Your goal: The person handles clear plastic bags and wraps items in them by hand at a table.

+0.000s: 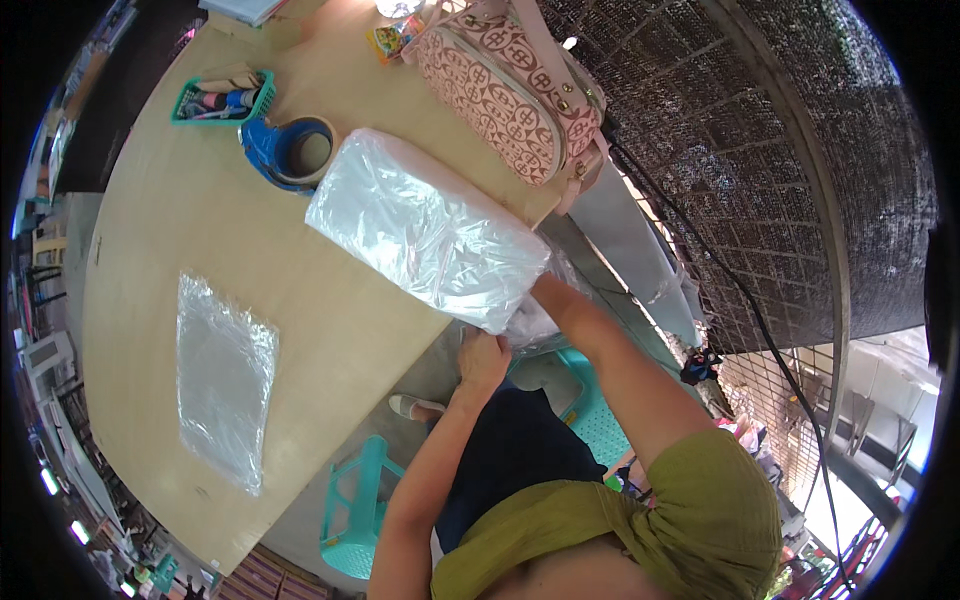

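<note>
A thick bundle of clear plastic sheets or bags [430, 225] lies across the table's near right edge, shiny and creased. Loose clear plastic [535, 325] hangs off its near end, beyond the table edge. My left hand [484, 358] is closed at the bundle's near corner, pinching the loose plastic. My right hand [547, 291] reaches in at the bundle's right end; its fingers are hidden by the plastic. Apart from the bundle, one flat clear plastic bag [226, 385] rests on the left part of the table.
Behind the bundle are a blue tape dispenser with a tape roll [290, 152] and a green basket of pens [222, 100]. A pink patterned handbag [500, 95] and a small snack packet [392, 40] sit farther back. Teal plastic stools [357, 510] stand below the table edge.
</note>
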Motion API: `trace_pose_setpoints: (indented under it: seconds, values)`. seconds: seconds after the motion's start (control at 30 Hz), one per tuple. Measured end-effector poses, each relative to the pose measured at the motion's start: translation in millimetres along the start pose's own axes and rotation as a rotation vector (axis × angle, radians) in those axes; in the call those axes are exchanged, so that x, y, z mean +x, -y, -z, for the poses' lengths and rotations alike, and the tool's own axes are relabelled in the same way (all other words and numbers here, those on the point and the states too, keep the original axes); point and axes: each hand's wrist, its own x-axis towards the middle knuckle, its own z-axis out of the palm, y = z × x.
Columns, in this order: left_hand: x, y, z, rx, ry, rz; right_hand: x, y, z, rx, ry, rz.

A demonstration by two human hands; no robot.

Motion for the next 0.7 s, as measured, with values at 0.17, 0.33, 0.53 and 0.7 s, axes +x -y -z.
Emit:
trace_pose_setpoints:
  seconds: [0.17,0.33,0.53,0.7]
  values:
    - [-23.5,-24.5,-24.5,-0.311,-0.076,-0.050,-16.2,-0.5,3.4,-0.014,-0.023,0.008]
    - [-35.1,-35.2,-42.6,-0.396,-0.212,-0.192,3.6,4.7,-6.1,-0.041,-0.007,-0.002]
    - [-48.8,-37.3,-20.4,-0.539,-0.061,-0.122,55.6,22.9,-23.2,-0.100,0.065,-0.030]
    - [-59.7,-41.4,-20.5,-0.561,0.003,-0.122,69.4,30.5,-22.1,-0.144,0.077,-0.061]
